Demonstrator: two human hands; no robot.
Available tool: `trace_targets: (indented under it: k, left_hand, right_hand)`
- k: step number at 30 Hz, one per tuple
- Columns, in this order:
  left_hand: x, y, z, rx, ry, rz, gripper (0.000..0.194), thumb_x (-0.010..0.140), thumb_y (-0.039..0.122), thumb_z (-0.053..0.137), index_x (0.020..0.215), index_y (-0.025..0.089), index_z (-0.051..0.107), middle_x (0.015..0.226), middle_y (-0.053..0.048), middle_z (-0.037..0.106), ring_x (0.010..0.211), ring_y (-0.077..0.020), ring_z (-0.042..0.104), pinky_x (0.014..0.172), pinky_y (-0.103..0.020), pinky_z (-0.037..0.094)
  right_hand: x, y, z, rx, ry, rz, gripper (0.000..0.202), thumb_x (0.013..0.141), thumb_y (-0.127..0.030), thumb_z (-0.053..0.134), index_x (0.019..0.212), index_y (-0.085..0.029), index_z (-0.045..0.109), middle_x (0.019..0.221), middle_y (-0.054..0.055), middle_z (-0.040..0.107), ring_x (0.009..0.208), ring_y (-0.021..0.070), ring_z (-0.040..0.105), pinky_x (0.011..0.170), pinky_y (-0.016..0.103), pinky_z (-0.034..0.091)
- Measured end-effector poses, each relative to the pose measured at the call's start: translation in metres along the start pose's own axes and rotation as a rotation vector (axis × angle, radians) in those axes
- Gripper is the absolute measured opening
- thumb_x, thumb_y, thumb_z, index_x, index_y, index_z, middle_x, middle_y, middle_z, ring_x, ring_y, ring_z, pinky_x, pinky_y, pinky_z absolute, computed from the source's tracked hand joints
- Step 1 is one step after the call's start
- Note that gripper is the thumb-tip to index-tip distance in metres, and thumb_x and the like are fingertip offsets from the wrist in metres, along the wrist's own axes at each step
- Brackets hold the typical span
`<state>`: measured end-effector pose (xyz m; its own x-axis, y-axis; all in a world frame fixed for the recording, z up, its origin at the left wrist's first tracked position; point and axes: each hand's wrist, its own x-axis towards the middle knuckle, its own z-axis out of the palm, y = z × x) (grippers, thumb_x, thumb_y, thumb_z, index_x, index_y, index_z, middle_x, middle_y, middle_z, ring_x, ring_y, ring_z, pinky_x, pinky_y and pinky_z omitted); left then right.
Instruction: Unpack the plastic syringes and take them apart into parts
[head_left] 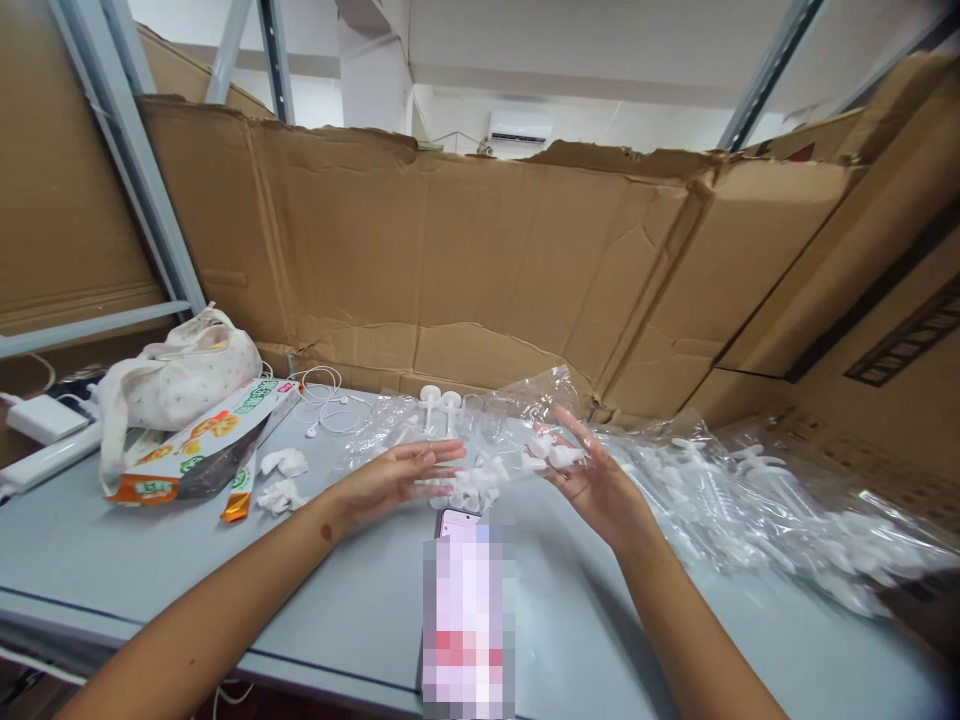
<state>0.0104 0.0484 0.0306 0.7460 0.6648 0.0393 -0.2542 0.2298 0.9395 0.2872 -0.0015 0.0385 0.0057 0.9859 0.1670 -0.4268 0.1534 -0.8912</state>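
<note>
One phone (466, 620), its screen blurred out, lies nearest on the grey tabletop (337, 590), at six o'clock from a cluster of small white plastic pieces (474, 492). At nine o'clock, just beside that cluster, the left hand (409, 470) is released, its fingers stretched towards the pieces. At three o'clock the right hand (592, 475) has its fingers spread around several more white pieces, with clear plastic film (551, 395) at its fingertips; whether it grips any of them I cannot tell. Clear bags of white parts (742, 500) spread farther out at three o'clock. Well apart at nine o'clock are crumpled tissues (283, 480), an orange-ended wrapper (238, 492) and a snack box (217, 440). White earphones (330, 400) lie at ten o'clock, a pale cloth bag (187, 370) beyond the box. At eleven o'clock, past the cluster, two white disc-topped parts (440, 400) stand upright. Behind everything, a cardboard wall (480, 250) spans ten to two o'clock, and an air conditioner (520, 127) hangs beyond it near twelve.
</note>
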Motion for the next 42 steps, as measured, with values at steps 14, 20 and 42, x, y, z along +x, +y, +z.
trace_targets:
  k: [14, 20, 42]
  left_hand:
    - [0.006, -0.012, 0.001, -0.192, 0.071, 0.064, 0.031, 0.089, 0.033, 0.049, 0.113, 0.016, 0.058, 0.135, -0.015, 0.047, 0.124, -0.0291, 0.043, 0.099, -0.049, 0.04]
    - [0.007, -0.011, 0.004, -0.296, 0.09, 0.075, 0.031, 0.091, 0.037, 0.044, 0.113, 0.02, 0.057, 0.132, -0.012, 0.05, 0.116, -0.0251, 0.051, 0.1, -0.049, 0.039]
    - [0.012, -0.016, 0.02, -0.039, 0.047, 0.033, 0.035, 0.081, 0.033, 0.062, 0.113, 0.018, 0.062, 0.126, -0.013, 0.053, 0.121, -0.0277, 0.044, 0.096, -0.042, 0.039]
  right_hand:
    - [-0.002, 0.004, 0.011, 0.045, 0.046, -0.078, 0.052, 0.064, -0.046, 0.074, 0.112, -0.031, 0.059, 0.12, 0.003, 0.063, 0.11, 0.0259, 0.058, 0.096, 0.048, 0.043]
    - [-0.006, 0.025, 0.018, -0.005, -0.14, 0.023, 0.063, 0.068, -0.047, 0.071, 0.126, -0.035, 0.048, 0.133, 0.007, 0.052, 0.112, 0.0279, 0.056, 0.095, 0.052, 0.041]
    - [-0.005, 0.036, 0.035, 0.08, 0.013, 0.18, 0.05, 0.079, -0.041, 0.063, 0.126, -0.033, 0.049, 0.116, 0.005, 0.063, 0.089, 0.0203, 0.067, 0.082, 0.041, 0.054]
